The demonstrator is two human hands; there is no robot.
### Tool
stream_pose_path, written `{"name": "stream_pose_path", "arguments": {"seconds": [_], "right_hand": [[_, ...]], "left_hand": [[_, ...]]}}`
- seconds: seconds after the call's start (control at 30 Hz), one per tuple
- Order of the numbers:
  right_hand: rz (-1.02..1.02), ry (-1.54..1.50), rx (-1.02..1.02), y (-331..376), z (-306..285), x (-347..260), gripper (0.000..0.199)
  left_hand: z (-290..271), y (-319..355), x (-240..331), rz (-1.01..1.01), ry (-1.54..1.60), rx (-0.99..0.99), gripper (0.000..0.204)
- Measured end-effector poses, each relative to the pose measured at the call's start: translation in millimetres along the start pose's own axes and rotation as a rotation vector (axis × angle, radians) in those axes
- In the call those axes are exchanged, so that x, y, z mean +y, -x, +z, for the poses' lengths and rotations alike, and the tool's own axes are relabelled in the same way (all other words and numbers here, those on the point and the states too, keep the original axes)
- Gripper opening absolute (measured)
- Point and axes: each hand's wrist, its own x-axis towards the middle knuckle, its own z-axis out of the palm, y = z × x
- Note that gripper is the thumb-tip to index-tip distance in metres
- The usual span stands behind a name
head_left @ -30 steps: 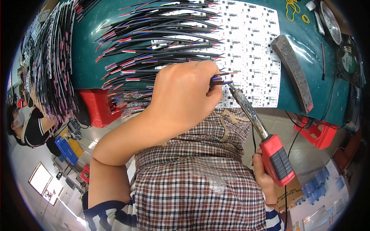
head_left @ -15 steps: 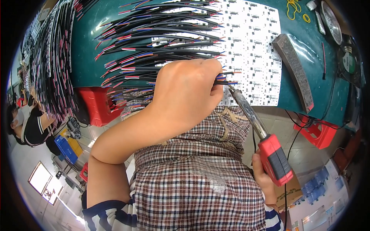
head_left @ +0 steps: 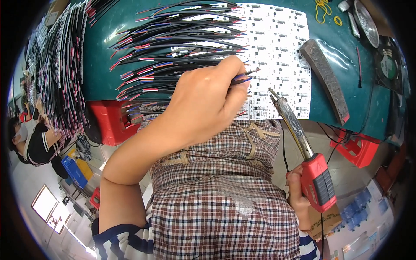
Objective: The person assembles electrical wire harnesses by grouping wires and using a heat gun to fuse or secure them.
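My left hand is closed, pinching a black cable whose coloured wire ends poke out past the fingertips over a white sheet of small circuit boards. In my right hand, at the lower right, is a soldering iron with a red and black handle. Its tip points up over the sheet, apart from the cable. Many black cables with red, white and blue wire ends lie in rows across the sheet's left part. My left hand hides some of the nearest ones.
A grey curved bar lies right of the sheet on the green table. Farther off are a metal dish and yellow rubber bands. A cable bundle hangs at the left edge. Red stools stand below; another person sits far left.
The soldering iron's tip has drawn away from the wire ends, to the right. My left hand has shifted slightly left and away from me, with the cable still pinched.
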Motion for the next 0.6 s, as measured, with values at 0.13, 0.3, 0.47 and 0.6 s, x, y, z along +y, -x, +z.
{"name": "stream_pose_path", "arguments": {"seconds": [0.13,0.3,0.47,0.6], "right_hand": [[0.006,-0.081,0.054,0,4,-1,0.018],[0.035,-0.070,0.052,3,2,-1,0.018],[-0.014,-0.028,0.069,6,5,4,0.020],[-0.059,0.002,0.037,4,7,2,0.021]], "left_hand": [[2,3,-6,0.046,-0.044,0.025,0.015],[-11,3,12,0.196,-0.261,0.326,0.011],[-6,17,27,0.035,-0.319,0.071,0.007],[19,24,3,0.058,-0.213,0.103,0.014]]}}
